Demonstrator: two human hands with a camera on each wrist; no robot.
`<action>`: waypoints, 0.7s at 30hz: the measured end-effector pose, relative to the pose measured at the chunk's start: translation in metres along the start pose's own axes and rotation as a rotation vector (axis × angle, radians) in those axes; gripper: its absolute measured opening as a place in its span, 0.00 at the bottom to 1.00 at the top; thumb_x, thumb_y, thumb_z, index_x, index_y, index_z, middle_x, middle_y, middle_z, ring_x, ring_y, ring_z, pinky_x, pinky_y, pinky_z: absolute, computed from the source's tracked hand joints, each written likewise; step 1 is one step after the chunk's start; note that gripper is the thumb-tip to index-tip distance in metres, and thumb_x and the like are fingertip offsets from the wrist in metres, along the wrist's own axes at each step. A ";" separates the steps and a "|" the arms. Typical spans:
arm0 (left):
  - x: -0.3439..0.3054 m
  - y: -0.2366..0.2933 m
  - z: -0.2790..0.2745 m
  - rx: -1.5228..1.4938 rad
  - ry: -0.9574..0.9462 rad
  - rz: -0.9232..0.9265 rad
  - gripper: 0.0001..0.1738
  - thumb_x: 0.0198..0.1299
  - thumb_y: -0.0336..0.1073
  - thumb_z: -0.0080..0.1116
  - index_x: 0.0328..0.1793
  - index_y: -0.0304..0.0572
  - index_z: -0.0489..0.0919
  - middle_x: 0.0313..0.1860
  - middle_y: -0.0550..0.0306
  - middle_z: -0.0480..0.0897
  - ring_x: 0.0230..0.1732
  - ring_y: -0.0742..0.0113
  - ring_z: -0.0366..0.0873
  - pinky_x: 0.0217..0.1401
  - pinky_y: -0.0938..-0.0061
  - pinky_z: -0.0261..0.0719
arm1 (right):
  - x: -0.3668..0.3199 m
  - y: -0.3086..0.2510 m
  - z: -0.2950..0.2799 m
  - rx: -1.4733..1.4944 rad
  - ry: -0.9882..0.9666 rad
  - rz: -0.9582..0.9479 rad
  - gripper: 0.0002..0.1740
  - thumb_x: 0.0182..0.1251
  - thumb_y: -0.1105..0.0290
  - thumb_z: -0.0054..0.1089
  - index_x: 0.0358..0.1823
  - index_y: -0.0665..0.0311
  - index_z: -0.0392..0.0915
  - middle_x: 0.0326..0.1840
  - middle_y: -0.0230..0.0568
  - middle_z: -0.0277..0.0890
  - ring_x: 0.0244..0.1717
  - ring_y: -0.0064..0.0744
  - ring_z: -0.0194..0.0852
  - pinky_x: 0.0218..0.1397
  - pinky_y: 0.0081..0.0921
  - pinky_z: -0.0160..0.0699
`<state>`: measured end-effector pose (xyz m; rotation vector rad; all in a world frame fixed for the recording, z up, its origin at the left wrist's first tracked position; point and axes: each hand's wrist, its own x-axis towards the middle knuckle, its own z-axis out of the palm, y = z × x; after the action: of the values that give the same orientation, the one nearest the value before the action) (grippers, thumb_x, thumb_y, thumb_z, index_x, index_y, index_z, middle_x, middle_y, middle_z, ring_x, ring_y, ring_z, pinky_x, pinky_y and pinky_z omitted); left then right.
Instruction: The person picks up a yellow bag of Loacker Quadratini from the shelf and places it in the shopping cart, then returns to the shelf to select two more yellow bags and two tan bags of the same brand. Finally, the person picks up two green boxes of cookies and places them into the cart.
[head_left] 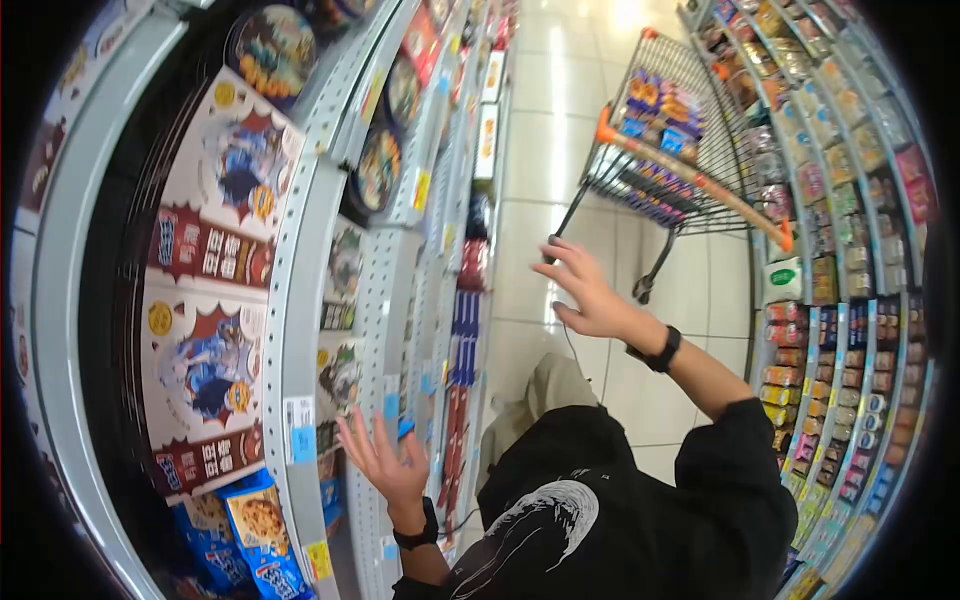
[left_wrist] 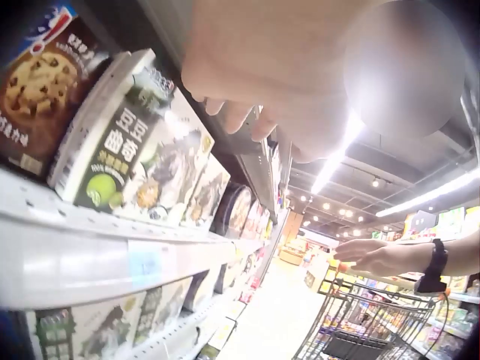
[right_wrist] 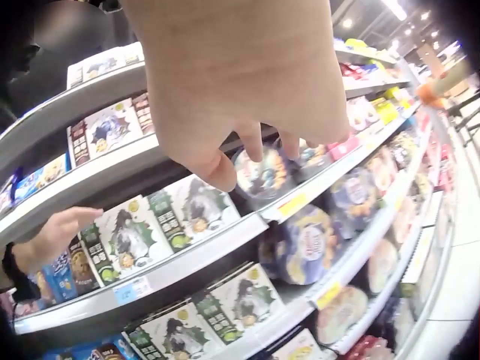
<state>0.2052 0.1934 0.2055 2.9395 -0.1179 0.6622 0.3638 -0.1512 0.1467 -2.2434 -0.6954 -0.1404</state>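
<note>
The left hand (head_left: 385, 465), fingers spread and holding nothing, is beside the shelf edge at lower left in the head view. In the right wrist view that left hand (right_wrist: 56, 238) is in front of white and green cookie boxes (right_wrist: 129, 238). The right hand (head_left: 592, 300) hangs over the aisle with its fingers apart and empty, a little below the shopping cart (head_left: 690, 170). White and maroon boxes (head_left: 215, 365) stand on the upper shelf, with blue cookie packs (head_left: 262, 530) below them in the head view.
Round tubs (right_wrist: 307, 244) fill the shelves farther along. Orange-ended cart handle (head_left: 700, 180) crosses the aisle side; several purple and blue packs (head_left: 662, 105) lie in the cart. Another stocked shelf (head_left: 835, 300) lines the right. Tiled floor (head_left: 540, 150) runs between.
</note>
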 end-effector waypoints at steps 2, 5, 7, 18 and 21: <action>0.005 0.012 0.013 -0.077 -0.010 0.028 0.24 0.56 0.35 0.57 0.59 0.33 0.75 0.66 0.38 0.70 0.70 0.37 0.63 0.71 0.40 0.56 | -0.025 0.011 -0.051 -0.052 0.067 0.098 0.32 0.50 0.77 0.58 0.62 0.59 0.70 0.69 0.51 0.59 0.73 0.57 0.49 0.74 0.51 0.48; 0.037 0.038 0.032 -0.309 -0.078 0.094 0.17 0.55 0.32 0.55 0.51 0.32 0.80 0.56 0.42 0.79 0.61 0.41 0.73 0.69 0.47 0.62 | -0.040 0.026 -0.135 -0.206 0.171 0.184 0.29 0.51 0.77 0.59 0.59 0.60 0.72 0.67 0.50 0.62 0.72 0.55 0.54 0.73 0.46 0.53; 0.073 0.058 0.044 -0.378 -0.110 0.166 0.16 0.55 0.30 0.55 0.49 0.31 0.81 0.52 0.43 0.81 0.56 0.43 0.76 0.67 0.48 0.66 | -0.039 0.034 -0.192 -0.152 0.194 0.237 0.27 0.53 0.77 0.59 0.58 0.62 0.72 0.66 0.50 0.64 0.70 0.52 0.58 0.72 0.43 0.57; 0.383 0.223 0.054 -0.491 -0.281 0.395 0.14 0.48 0.26 0.57 0.42 0.32 0.83 0.40 0.46 0.85 0.42 0.51 0.82 0.51 0.63 0.77 | 0.046 0.151 -0.506 0.181 0.057 0.584 0.22 0.64 0.69 0.51 0.60 0.63 0.73 0.55 0.38 0.78 0.57 0.29 0.75 0.61 0.29 0.74; 0.498 0.275 0.051 -0.451 -0.270 0.508 0.14 0.53 0.26 0.54 0.45 0.30 0.82 0.40 0.46 0.85 0.42 0.57 0.83 0.50 0.68 0.77 | 0.084 0.196 -0.568 -0.155 0.169 0.542 0.22 0.62 0.63 0.54 0.55 0.64 0.78 0.49 0.43 0.80 0.49 0.33 0.80 0.49 0.31 0.81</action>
<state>0.6470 -0.1103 0.4037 2.5364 -0.9294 0.2310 0.6010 -0.6248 0.4418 -2.4495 0.0261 -0.1149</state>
